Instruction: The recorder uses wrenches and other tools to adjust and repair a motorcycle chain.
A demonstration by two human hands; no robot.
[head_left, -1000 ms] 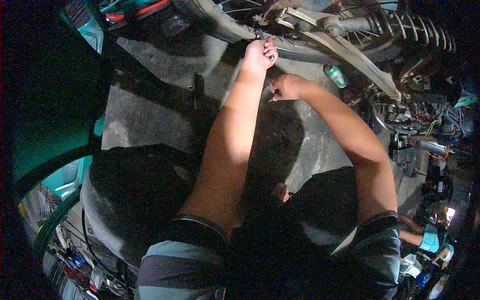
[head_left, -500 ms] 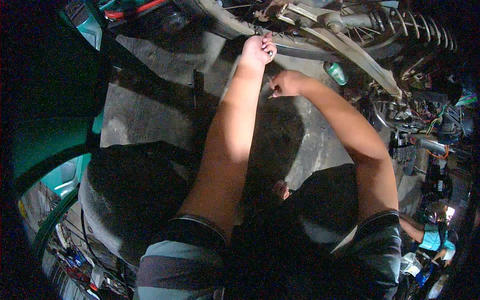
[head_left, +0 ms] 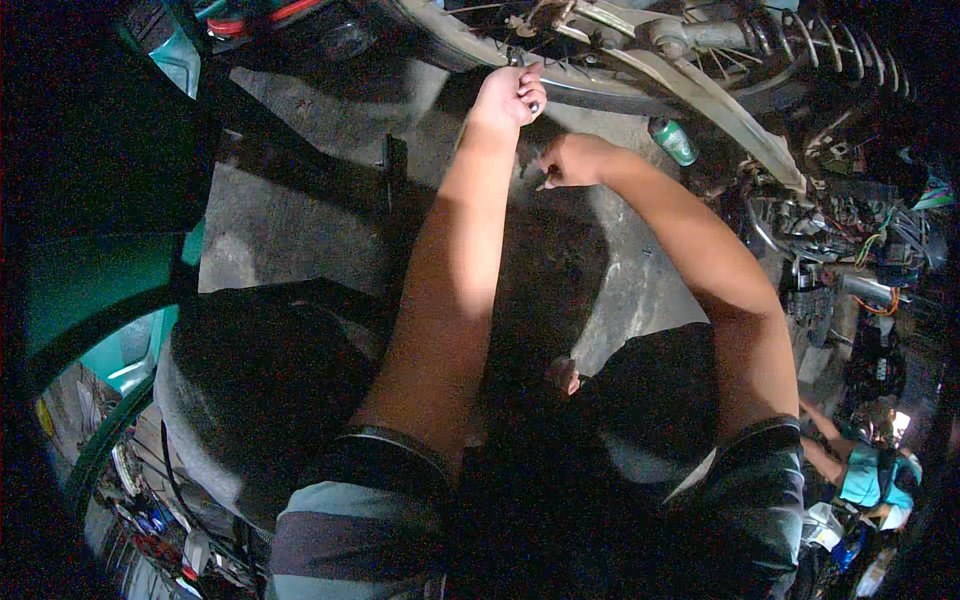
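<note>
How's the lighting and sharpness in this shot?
Head view: bright light hits the left hand, while dark shadow lies on the floor between the arms; head view: the right hand looks soft, its grip hard to read; head view: corners fall near-black, dark areas look grainy.

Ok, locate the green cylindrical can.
In the head view's upper right, the can is on the grey floor, right of the bare right hand, just below the spoked wheel.

Head-worn wide fisheye — looking down toward floor (head_left: 300,235).
</note>
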